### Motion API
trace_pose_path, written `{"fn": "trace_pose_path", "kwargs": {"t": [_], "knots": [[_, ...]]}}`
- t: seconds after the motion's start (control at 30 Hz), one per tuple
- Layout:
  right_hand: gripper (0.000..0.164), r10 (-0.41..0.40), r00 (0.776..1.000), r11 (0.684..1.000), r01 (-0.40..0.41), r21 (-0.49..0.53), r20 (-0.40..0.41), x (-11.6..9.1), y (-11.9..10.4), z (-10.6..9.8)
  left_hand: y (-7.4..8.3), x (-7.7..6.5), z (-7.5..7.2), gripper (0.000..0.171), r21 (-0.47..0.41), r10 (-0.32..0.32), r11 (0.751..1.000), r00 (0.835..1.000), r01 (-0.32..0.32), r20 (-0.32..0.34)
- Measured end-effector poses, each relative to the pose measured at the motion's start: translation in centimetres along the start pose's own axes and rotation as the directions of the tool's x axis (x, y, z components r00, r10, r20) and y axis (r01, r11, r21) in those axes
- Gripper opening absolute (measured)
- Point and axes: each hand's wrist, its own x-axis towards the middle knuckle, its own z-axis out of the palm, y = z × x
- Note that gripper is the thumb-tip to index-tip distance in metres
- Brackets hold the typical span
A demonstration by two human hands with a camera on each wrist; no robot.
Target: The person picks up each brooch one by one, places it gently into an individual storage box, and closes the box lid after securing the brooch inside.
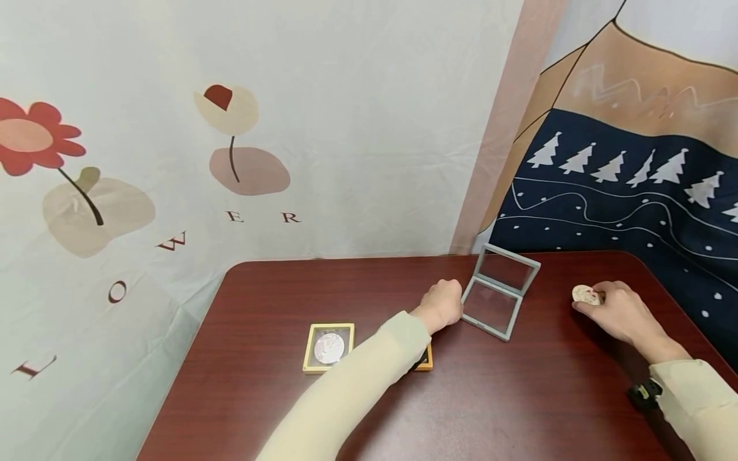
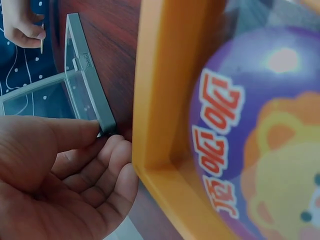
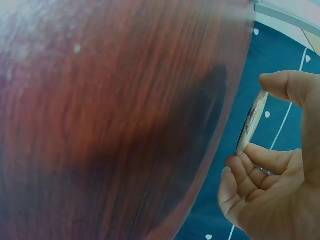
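A hinged grey display frame [image 1: 498,285] with clear film panes stands unfolded near the table's back edge, one half on the table and the other raised. My left hand [image 1: 442,303] pinches a corner of it; in the left wrist view the thumb and curled fingers [image 2: 117,155] meet at the grey frame's edge [image 2: 92,82]. Off to the right, my right hand [image 1: 621,314] holds a round, pale patterned badge [image 1: 585,295] above the table. The right wrist view shows that badge [image 3: 253,120] edge-on, between thumb and fingertips.
A yellow display frame [image 1: 308,351] holding a round badge [image 1: 329,349] lies left of my left forearm. Partly hidden under that arm is an orange frame [image 1: 426,366], with a purple lion badge [image 2: 220,65] inside. Printed cloth [image 1: 369,128] hangs behind the table.
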Motion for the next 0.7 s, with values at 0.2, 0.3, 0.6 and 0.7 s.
{"fn": "trace_pose_path", "kwargs": {"t": [0.2, 0.3, 0.6, 0.7], "knots": [[0.065, -0.009, 0.999, 1.000, 0.009, 0.008, -0.037, -0.4, -0.3, 0.0, 0.1, -0.5, 0.2, 0.028, 0.017, 0.022, 1.000, 1.000, -0.023, 0.017], [0.066, -0.003, 0.999, 1.000, 0.004, 0.010, -0.049, -0.7, -0.4, 0.0, 0.2, -0.3, 0.5, 0.030, 0.010, 0.014, 1.000, 0.999, -0.014, 0.046], [0.066, -0.010, 0.995, 1.000, 0.012, 0.023, -0.103, -1.3, -1.4, -0.2, -0.5, 2.0, 2.9, 0.024, 0.026, -0.010, 1.000, 0.998, 0.008, 0.067], [0.064, -0.016, 0.991, 0.999, 0.020, 0.029, -0.133, -1.5, -1.8, -0.3, -0.7, 2.2, 3.4, 0.023, 0.043, -0.002, 0.999, 0.998, -0.001, 0.057]]}}
